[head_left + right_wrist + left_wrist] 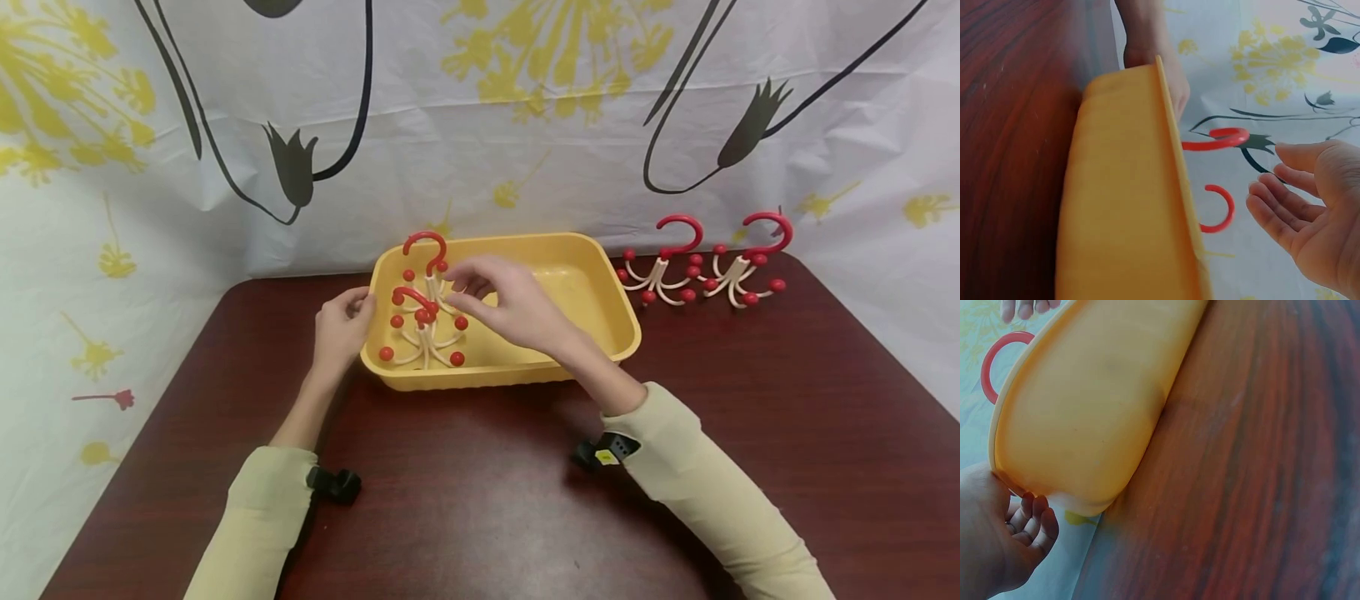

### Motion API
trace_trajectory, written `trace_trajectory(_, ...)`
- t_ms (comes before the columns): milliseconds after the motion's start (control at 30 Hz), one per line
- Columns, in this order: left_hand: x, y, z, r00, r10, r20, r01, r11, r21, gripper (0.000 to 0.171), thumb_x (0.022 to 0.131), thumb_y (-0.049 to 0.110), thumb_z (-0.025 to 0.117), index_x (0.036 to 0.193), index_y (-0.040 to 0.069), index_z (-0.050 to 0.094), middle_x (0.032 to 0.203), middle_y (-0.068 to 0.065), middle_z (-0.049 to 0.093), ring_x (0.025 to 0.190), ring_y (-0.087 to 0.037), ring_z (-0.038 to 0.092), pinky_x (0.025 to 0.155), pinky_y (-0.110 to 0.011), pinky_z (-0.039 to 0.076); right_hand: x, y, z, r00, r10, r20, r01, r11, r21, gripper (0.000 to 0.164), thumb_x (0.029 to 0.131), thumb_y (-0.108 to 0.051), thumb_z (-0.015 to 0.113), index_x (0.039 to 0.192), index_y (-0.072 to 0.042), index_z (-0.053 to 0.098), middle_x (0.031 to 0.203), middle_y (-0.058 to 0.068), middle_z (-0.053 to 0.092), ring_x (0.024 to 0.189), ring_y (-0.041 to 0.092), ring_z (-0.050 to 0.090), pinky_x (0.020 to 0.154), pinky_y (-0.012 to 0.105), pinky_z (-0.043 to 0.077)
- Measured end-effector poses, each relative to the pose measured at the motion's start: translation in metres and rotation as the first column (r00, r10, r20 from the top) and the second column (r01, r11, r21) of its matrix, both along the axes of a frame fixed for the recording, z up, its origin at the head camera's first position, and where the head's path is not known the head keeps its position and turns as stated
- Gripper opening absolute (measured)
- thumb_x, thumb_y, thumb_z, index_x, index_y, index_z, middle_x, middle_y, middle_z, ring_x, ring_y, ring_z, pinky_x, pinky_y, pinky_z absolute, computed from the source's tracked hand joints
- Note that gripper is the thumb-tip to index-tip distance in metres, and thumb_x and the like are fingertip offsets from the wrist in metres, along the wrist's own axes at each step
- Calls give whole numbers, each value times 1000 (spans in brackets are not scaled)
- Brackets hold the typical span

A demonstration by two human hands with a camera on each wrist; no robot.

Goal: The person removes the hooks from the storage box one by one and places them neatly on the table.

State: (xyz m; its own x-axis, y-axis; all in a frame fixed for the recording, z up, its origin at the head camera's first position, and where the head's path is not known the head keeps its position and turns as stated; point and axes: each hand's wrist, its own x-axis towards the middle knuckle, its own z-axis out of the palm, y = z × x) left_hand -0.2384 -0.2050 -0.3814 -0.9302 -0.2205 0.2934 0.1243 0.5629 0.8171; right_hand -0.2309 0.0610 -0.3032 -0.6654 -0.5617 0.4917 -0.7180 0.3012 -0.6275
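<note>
My left hand [341, 329] grips the left end of a yellow plastic tub [487, 377], with its fingers curled at the rim, as the left wrist view also shows. Inside the tub's left end stand two multi-arm hook hangers, a front one [425, 337] and a back one [431, 285], each with a red hook on top and cream arms tipped with red balls. Over the tub, just right of these hooks, my right hand [513, 304] holds nothing. Its thumb and fingers are apart in the right wrist view, near the red hooks [1230, 209].
Two more such hangers, one nearer the tub [660, 275] and one farther right [737, 275], stand on the dark red-brown table [465, 475] beyond the tub's right end. A white patterned sheet [487, 167] hangs behind the table.
</note>
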Motion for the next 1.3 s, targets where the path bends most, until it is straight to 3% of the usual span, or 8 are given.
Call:
trace_trajectory(333,0,0,-1,1000,0,-3,0,1000,3,32,100,18,60,121,-4,70,94,-18,70,78,-22,60,65,-17,44,-3,-23,-10,995,-1,100,-3,999,37,30,92,-14,76,117,0,69,97,5,69,84,14,64,79,29,54)
trace_trajectory(767,0,0,1,1000,-10,-11,10,1000,0,32,100,18,60,121,-5,70,94,-18,70,78,-22,61,64,-16,44,-9,-33,-17,995,-47,84,43,998,50,22,90,-6,76,110,-2,72,92,5,69,82,15,63,77,27,54)
trace_trajectory(1300,0,-1,1,1000,-14,-15,14,1000,6,32,100,18,60,121,-4,70,94,-17,70,77,-22,61,64,-16,45,-13,-37,-14,996,-72,58,70,997,34,14,91,-8,75,104,-3,74,91,3,71,77,13,64,71,26,53)
